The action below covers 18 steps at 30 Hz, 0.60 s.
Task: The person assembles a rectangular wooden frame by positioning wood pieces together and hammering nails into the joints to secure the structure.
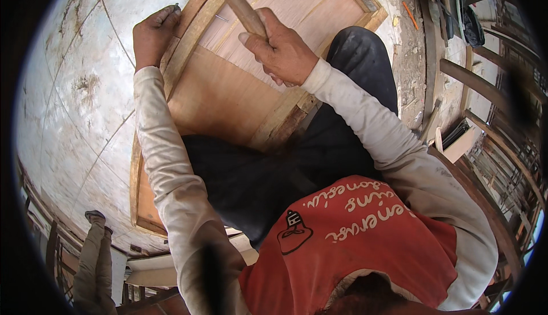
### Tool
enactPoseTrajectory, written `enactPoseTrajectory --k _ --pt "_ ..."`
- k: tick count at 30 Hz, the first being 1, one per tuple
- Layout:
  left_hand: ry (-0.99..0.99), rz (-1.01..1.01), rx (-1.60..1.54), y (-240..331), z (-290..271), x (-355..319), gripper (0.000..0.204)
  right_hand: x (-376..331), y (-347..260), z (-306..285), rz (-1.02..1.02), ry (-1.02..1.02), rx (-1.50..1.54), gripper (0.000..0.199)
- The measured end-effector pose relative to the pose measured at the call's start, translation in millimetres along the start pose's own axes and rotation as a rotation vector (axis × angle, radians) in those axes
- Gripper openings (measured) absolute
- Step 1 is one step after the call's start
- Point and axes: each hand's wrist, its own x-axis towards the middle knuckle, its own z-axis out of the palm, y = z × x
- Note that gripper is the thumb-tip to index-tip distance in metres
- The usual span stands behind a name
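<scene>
My right hand (pixel 279 46) is wrapped round a round wooden tool handle (pixel 237 1). The handle slants up to the left over a wooden panel, and its far end runs out at the upper edge, so the tool's head is hidden. My left hand (pixel 155 34) is closed against the left outer rail of the wooden frame (pixel 191 52). A tiny dark tip shows at its fingers, too small to name. Thin plywood (pixel 214 95) backs the frame, which lies under and between my legs. A loose nail (pixel 221 18) rests by the inner edge of the left rail.
Pale, stained floor tiles (pixel 74 92) stretch away on the left. An orange pencil-like stick (pixel 410 15) lies at the upper right, near dark tools and a black bag (pixel 472 26). Lengths of wood (pixel 479 83) crowd the right side. A person's legs (pixel 94 258) stand at the lower left.
</scene>
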Motion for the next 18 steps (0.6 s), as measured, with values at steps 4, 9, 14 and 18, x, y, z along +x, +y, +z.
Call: enactPoseTrajectory --k 4,9,14,18 --pt "-0.012 0.038 0.129 0.5 -2.0 0.0 0.029 6.2 8.2 -6.1 0.282 -0.218 -0.152 0.046" --pt "-0.04 0.157 0.246 -6.0 -4.5 9.4 0.029 2.2 -13.1 -9.1 0.051 -0.043 0.103 0.044" --pt "0.004 0.138 0.139 -8.0 -1.0 4.0 0.029 3.2 3.4 -0.7 0.011 -0.063 -0.229 0.05" --pt "-0.042 0.095 0.158 -7.2 4.3 6.9 0.03 7.0 10.1 -7.3 0.205 -0.198 -0.16 0.053"
